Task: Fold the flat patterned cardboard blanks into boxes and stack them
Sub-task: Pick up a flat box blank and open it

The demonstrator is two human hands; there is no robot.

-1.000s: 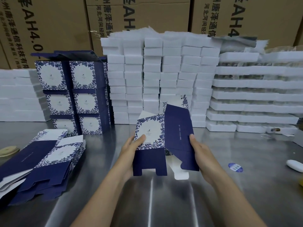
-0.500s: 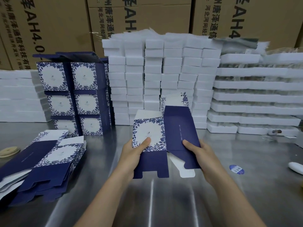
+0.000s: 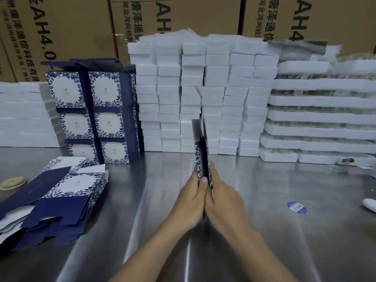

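Fingers [image 3: 212, 170] of the right hand [image 3: 223, 202] lie straight and flat against the navy face of a cardboard blank [image 3: 200, 159], while the left hand [image 3: 189, 200] grips the patterned face, its thumb curled onto the near edge. The two palms sandwich the blank, which stands upright and edge-on to the camera, directly in front of the stack of white foam blocks [image 3: 203, 88] on a steel table [image 3: 264, 231]. Motion blur softens its upper flaps, so how far the panels are closed cannot be told.

Left of the foam blocks, touching them, stand the folded boxes [image 3: 93, 115], blue-and-white floral, two columns wide and three high, their top flaps open. Further left and nearer the camera lies a fanned pile of flat blanks [image 3: 61, 192], with a pale round disc [image 3: 12, 183] beside it. Behind the foam blocks rise brown shipping cartons [image 3: 61, 27]. To their right and nearer the camera, a blue sticker [image 3: 297, 207] lies on the table.
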